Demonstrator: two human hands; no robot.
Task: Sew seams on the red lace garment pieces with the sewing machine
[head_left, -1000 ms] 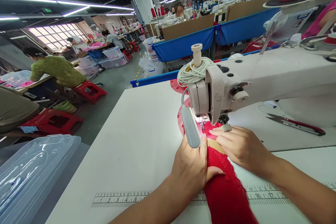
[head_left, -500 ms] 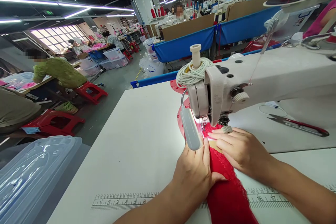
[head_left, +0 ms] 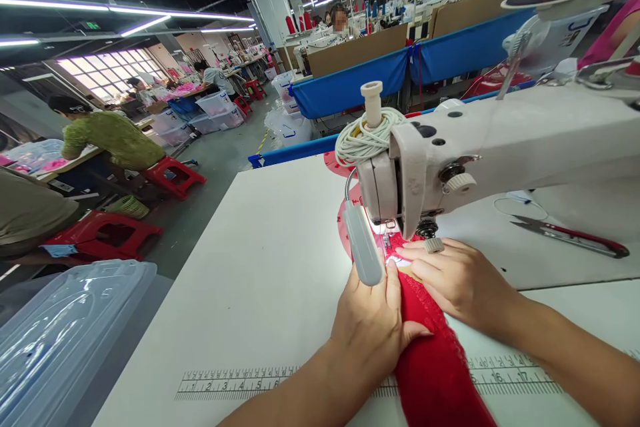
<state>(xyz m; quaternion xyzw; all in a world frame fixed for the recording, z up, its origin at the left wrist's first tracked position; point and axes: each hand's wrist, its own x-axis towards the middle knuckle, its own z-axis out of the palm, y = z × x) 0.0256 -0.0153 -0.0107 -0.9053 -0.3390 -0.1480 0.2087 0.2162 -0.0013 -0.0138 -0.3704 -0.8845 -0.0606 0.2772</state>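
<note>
A long strip of red fabric (head_left: 437, 373) with a lacy right edge runs up the table to the presser foot (head_left: 387, 240) of a white sewing machine (head_left: 530, 140). My left hand (head_left: 370, 320) is closed on the strip's left side, its thumb across the fabric and its fingers pointing at the foot. Closed on the right side near the foot is my right hand (head_left: 460, 277), fingertips together on the fabric and thumb hidden. A grey lamp (head_left: 364, 247) hangs in front of the needle area, hiding some left fingertips.
Thread snips (head_left: 570, 235) lie right of my right hand. A printed ruler (head_left: 225, 383) crosses the white table (head_left: 280, 247) near the front. A clear plastic bin (head_left: 75, 333) stands at left. Co-workers sit farther off, one in a green top (head_left: 117, 137) on a red stool (head_left: 175, 175).
Both hands stay almost in place. Between them, the red fabric sits slightly closer to the presser foot, and less of the tan patch there shows.
</note>
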